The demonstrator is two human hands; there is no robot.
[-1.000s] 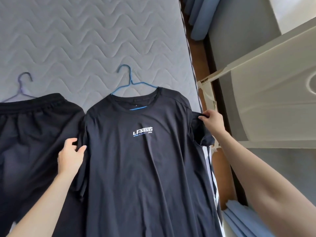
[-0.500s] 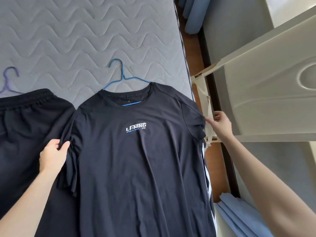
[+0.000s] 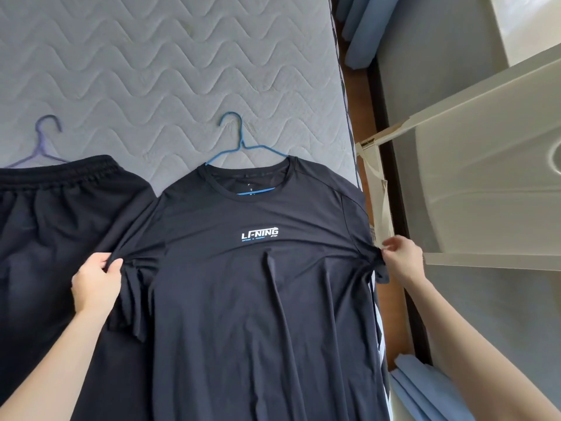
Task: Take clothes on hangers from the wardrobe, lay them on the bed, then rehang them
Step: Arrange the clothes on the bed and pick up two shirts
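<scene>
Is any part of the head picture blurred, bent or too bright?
Head view: the right hand pinching the T-shirt is slightly motion-blurred; the bed edge bows from the wide lens; the top right corner is overexposed; the shorts lose detail.

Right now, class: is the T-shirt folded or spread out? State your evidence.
Spread out. The T-shirt lies front up on the bed, logo showing; the left hand and right hand pinch its sleeves out sideways.
</scene>
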